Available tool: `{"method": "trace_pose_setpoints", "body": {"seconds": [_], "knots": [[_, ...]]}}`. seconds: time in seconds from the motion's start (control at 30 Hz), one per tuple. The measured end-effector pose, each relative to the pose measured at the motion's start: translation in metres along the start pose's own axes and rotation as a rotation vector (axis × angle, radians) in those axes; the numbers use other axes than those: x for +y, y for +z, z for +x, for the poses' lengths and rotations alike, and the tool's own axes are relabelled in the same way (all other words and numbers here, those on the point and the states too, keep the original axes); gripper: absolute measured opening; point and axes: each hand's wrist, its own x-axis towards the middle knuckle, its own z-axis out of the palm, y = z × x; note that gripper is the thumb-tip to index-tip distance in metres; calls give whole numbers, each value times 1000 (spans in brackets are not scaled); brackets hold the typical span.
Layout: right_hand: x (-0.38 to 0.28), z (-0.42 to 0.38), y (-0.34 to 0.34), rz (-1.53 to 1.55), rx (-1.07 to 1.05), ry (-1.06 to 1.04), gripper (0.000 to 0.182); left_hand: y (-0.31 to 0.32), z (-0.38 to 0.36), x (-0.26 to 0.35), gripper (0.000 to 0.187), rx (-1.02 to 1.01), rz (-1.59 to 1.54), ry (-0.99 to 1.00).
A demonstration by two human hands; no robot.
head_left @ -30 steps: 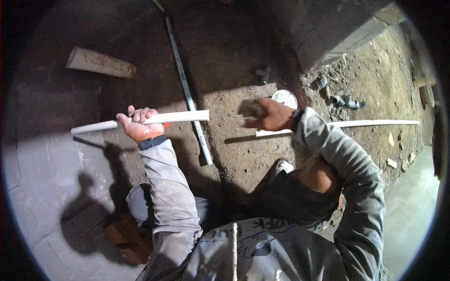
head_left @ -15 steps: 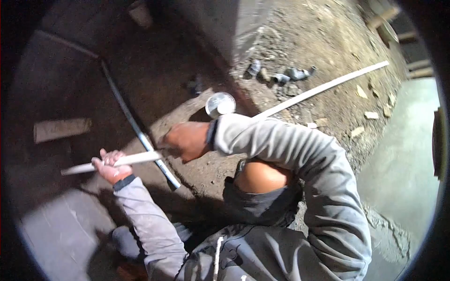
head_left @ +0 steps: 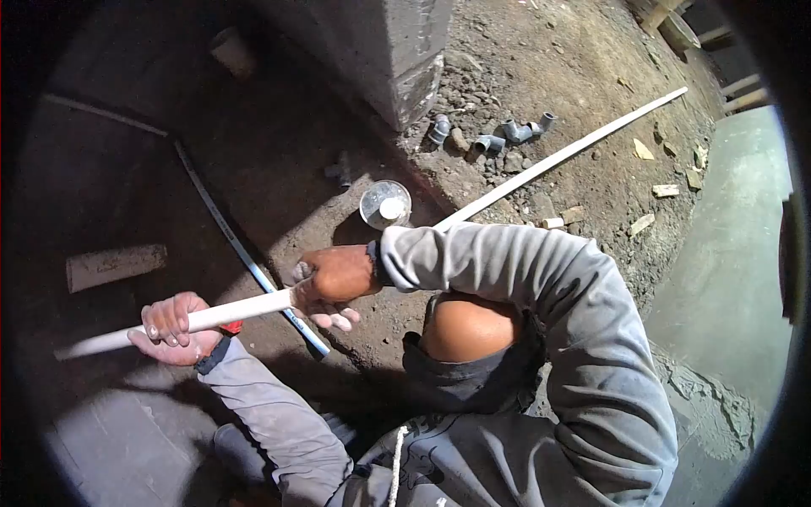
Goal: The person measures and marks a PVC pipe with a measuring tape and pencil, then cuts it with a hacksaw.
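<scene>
A white pipe (head_left: 245, 310) slants across in front of me. My left hand (head_left: 180, 328) is closed round it near its left end, which is blurred. My right hand (head_left: 334, 286) is wrapped loosely round the pipe farther right, palm turned away and some fingertips showing below. Beyond my right sleeve a white length of pipe (head_left: 566, 156) runs up to the right, in line with the held part; the hand and forearm hide any join. Beneath the held pipe lies a thinner bluish pipe (head_left: 232, 237) on the dirt. A red patch (head_left: 232, 326) shows beside my left wrist.
A round container (head_left: 385, 204) with a white item on it stands beyond my right hand. Grey pipe fittings (head_left: 517, 132) lie on gravel near a concrete column (head_left: 414, 59). Left is a pale cylindrical piece (head_left: 117, 268). Wood scraps (head_left: 666, 191) are scattered near the smooth slab (head_left: 735, 220) at right.
My left hand has shifted slightly left and down along with the pipe's left end. My right hand, blurred before, now shows its fingers below the pipe. The view has shifted a little.
</scene>
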Motion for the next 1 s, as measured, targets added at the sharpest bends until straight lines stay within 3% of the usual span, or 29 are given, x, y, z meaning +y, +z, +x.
{"method": "trace_pose_setpoints", "body": {"seconds": [0.03, 0.1, 0.17, 0.23, 0.27, 0.37, 0.4, 0.47, 0.5, 0.53, 0.57, 0.63, 0.67, 0.7, 0.83, 0.9, 1.0], "knots": [[7, 3, -3, 99, -71, -2, 21, 6, 2, -1, 36, -39, -1, -9], [2, -2, 2, 9, 78, 8, 19, 6, 1, -7, 27, 49, -48, -39], [16, 8, -4, -212, 242, 32, 22, 12, -9, -14, 23, 463, 333, -132], [53, 25, -22, -1035, 435, -409, 20, -1, -32, -29, 26, 665, 446, -300], [52, 25, -23, -1024, 370, -219, 25, -8, -47, -38, 27, 767, 413, -339], [57, 21, -22, -1111, 259, -157, 30, -27, -83, -65, 24, 1042, 337, -322], [67, 21, -24, -1111, 257, -150, 30, -56, -99, -63, 18, 893, 272, -324], [89, 22, -31, -958, 147, 35, 32, -66, -105, -51, 16, 800, 246, -272], [97, 12, -38, -1057, 177, 40, 34, -70, -106, -44, 14, 706, 227, -219], [115, 5, -53, -1120, 228, 0, 36, -70, -101, -35, 16, 823, 314, -161], [84, -19, -44, -1161, 401, 185, 40, -68, -96, -26, 23, 847, 320, -118], [134, -25, -77, -1373, 809, 102, 60, -40, -86, -23, 35, 936, 434, 7], [118, -31, -76, -1336, 966, 210, 65, -42, -87, -20, 35, 937, 437, 13], [126, -30, -87, -1432, 1096, 183, 72, -44, -90, -18, 39, 928, 474, 15], [145, -7, -107, -1535, 1158, 394, 57, -42, -96, -36, 46, 919, 572, -43], [140, 3, -110, -1419, 974, 568, 57, -28, -95, -51, 51, 976, 618, -91], [162, 12, -132, -1426, 957, 504, 61, -25, -103, -51, 52, 981, 589, -126]]}}
